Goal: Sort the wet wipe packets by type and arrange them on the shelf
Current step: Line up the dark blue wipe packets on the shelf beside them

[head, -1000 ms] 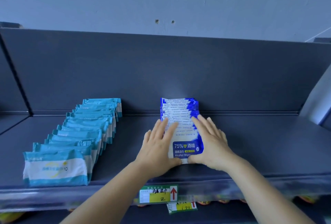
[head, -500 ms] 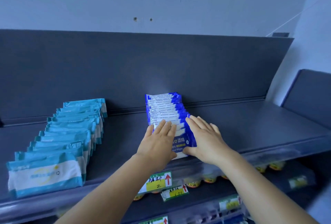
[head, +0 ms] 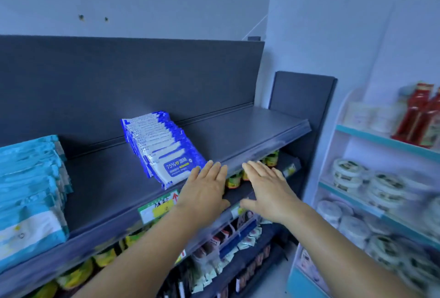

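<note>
Both hands lifted off blue packets [head: 164, 150], left hand [head: 204, 193], right hand [head: 269, 193], fingers straight, empty

Small retail shop, as I read it from the head camera. Dark grey gondola shelf [head: 238, 136] with a clear price rail; handwritten price tag [head: 158, 207] with red arrow clipped to it. Rows of identical blue wipe packets [head: 164, 147] and teal wipe packets [head: 31, 185], faced forward. Lower tiers: jars [head: 232, 182], sachets. Adjoining white rack [head: 381, 140]: red bottles [head: 421, 114], stacked round tubs [head: 347, 174].
</note>
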### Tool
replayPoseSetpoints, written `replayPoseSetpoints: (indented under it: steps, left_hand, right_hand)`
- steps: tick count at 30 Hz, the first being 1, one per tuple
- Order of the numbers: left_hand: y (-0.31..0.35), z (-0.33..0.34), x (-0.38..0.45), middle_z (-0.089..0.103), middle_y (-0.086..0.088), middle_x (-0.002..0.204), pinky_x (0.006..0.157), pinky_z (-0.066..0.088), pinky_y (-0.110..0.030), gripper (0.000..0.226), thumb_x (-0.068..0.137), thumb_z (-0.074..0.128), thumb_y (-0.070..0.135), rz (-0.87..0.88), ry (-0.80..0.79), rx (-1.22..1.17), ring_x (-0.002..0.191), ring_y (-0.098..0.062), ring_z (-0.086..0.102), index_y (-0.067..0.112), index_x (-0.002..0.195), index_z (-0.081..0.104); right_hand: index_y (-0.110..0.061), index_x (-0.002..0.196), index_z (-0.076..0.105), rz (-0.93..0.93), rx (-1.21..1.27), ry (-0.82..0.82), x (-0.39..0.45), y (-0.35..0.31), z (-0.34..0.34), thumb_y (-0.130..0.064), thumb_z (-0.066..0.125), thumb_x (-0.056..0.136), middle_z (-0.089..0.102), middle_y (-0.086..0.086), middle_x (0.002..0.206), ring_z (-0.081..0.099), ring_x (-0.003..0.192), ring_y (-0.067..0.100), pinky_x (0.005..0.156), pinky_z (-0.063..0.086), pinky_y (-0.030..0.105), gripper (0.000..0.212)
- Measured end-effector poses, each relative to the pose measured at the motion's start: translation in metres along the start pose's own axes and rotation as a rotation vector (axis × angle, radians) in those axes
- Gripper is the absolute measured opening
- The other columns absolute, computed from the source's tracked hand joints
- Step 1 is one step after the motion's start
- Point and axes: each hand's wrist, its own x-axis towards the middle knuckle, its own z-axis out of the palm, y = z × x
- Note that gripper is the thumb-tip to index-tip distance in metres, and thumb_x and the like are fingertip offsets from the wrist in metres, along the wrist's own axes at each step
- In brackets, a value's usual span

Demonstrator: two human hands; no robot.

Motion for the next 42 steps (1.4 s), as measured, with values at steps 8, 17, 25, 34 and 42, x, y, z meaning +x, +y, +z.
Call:
replayPoseSetpoints:
  steps: [8, 17, 25, 34, 42]
  left_hand:
    - [0.09, 0.019, -0.015, -0.004, -0.002, 0.161, 0.118, -0.002, -0.037, 0.079, 0.097, 0.041, 0.047, 0.256, -0.032, -0.097, 0.147, -0.017, -0.007, 0.014, 0.152, -0.004]
    - [0.215, 0.036, -0.019, -0.001, -0.001, 0.161, 0.118, 0.0, -0.037, 0.077, 0.097, 0.042, 0.045, 0.503, -0.087, -0.135, 0.148, -0.017, -0.003, 0.015, 0.152, -0.003]
    - [0.36, 0.066, -0.026, 0.001, -0.001, 0.161, 0.118, 0.005, -0.035, 0.075, 0.097, 0.043, 0.043, 0.657, -0.169, -0.194, 0.148, -0.018, 0.002, 0.016, 0.153, 0.0]
    - [0.528, 0.11, -0.038, -0.004, -0.002, 0.161, 0.118, 0.003, -0.035, 0.074, 0.099, 0.043, 0.038, 0.723, -0.295, -0.225, 0.148, -0.018, -0.001, 0.015, 0.152, -0.003]
    - [0.623, 0.179, -0.05, -0.007, -0.001, 0.16, 0.119, 0.0, -0.036, 0.074, 0.099, 0.04, 0.039, 0.788, -0.409, -0.181, 0.147, -0.017, -0.006, 0.015, 0.152, -0.007]
  right_hand:
    - [-0.02, 0.153, -0.001, 0.26, -0.007, -0.067, -0.108, 0.054, 0.003, -0.049, 0.056, 0.09, -0.002, -0.004, 0.161, 0.0, 0.148, 0.016, 0.117, 0.005, 0.037, 0.09]
    - [-0.021, 0.152, 0.008, 0.548, 0.003, -0.042, -0.223, 0.131, 0.016, -0.05, 0.058, 0.087, 0.009, -0.004, 0.159, 0.007, 0.147, 0.015, 0.117, 0.008, 0.036, 0.088]
    - [-0.018, 0.152, 0.009, 0.709, -0.003, -0.094, -0.343, 0.223, 0.029, -0.051, 0.057, 0.088, 0.009, -0.001, 0.16, 0.009, 0.147, 0.017, 0.117, 0.009, 0.036, 0.087]
    - [-0.017, 0.153, 0.003, 0.87, 0.075, -0.176, -0.463, 0.341, 0.063, -0.048, 0.055, 0.091, 0.004, 0.0, 0.161, 0.003, 0.148, 0.019, 0.118, 0.005, 0.038, 0.086]
    - [-0.017, 0.152, 0.008, 0.991, 0.158, -0.214, -0.542, 0.407, 0.118, -0.043, 0.065, 0.085, 0.009, 0.001, 0.16, 0.007, 0.147, 0.019, 0.119, 0.009, 0.041, 0.092]
